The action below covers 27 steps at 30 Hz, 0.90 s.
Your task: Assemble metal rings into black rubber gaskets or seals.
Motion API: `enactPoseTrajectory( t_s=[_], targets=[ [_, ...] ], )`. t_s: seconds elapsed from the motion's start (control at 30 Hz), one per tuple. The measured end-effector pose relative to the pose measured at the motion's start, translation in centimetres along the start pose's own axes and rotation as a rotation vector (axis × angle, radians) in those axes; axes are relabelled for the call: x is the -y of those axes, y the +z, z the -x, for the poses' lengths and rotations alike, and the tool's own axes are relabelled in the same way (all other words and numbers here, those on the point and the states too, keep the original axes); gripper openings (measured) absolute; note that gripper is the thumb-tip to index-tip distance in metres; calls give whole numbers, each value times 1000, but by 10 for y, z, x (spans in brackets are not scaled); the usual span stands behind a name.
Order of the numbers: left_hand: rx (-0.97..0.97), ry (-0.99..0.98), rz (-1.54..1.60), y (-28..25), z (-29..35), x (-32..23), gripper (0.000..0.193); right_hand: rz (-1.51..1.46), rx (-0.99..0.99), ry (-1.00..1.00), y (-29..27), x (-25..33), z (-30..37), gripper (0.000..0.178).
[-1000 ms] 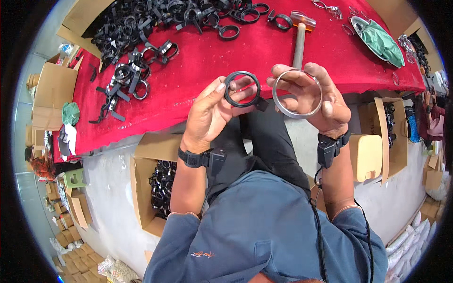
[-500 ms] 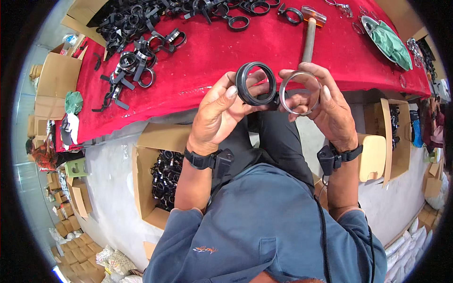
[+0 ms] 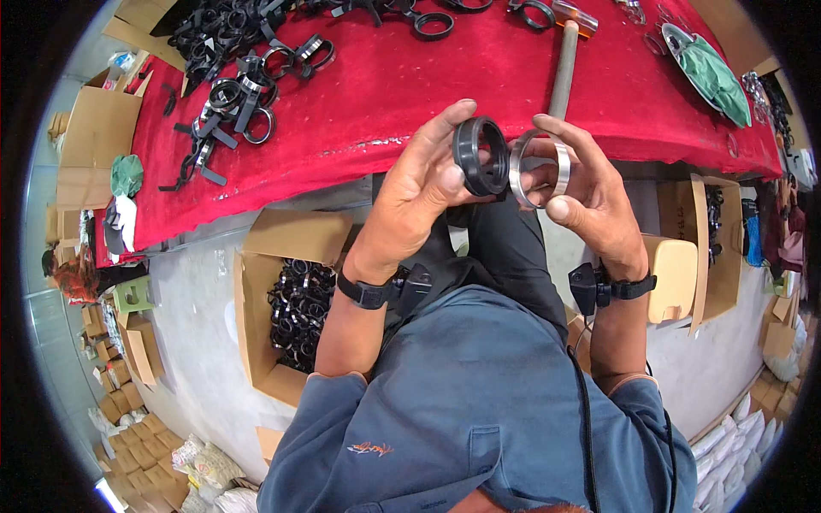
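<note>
My left hand (image 3: 412, 190) holds a thick black ring (image 3: 465, 156) between thumb and fingers, its grooved outer wall turned partly toward me. In my right hand (image 3: 604, 190) is a thinner shiny metal ring (image 3: 562, 167), gripped by its edge with the thumb below. The two rings face each other side by side above my lap, close together at the near edge of the red-covered table. Whether their rims touch, I cannot tell.
A mallet (image 3: 564, 68) lies on the red cloth (image 3: 376, 103) beyond my hands. Several black ring clamps (image 3: 227, 98) are heaped at the far left. A plate with green cloth (image 3: 714, 81) sits right. Below, an open carton (image 3: 256, 342) holds more black parts; a beige stool (image 3: 671, 278) stands right.
My left hand has shifted right, bringing the black ring nearer the metal ring. Both rings have turned more edge-on, and the right thumb has moved down to the metal ring's lower edge.
</note>
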<state>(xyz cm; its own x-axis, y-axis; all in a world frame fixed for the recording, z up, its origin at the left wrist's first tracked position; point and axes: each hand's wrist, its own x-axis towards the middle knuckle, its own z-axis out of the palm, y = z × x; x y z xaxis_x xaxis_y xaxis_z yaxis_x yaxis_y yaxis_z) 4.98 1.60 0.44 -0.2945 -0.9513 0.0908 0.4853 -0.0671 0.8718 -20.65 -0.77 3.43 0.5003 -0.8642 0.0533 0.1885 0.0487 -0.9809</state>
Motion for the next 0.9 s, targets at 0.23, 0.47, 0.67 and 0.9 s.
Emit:
enactPoseTrajectory(
  t_s=[0.23,0.47,0.67,0.9],
  targets=[
    [92,90,-78,2,6,-1,88,-14,29,21,9,-1,3,91],
    [43,99,-510,3,10,-10,90,292,-45,-79,23,-6,2,90],
    [62,119,-554,4,10,-13,88,373,-67,-128,25,-14,1,88],
    [68,106,-541,8,12,-16,87,331,-57,-187,28,-17,0,87]
  ],
)
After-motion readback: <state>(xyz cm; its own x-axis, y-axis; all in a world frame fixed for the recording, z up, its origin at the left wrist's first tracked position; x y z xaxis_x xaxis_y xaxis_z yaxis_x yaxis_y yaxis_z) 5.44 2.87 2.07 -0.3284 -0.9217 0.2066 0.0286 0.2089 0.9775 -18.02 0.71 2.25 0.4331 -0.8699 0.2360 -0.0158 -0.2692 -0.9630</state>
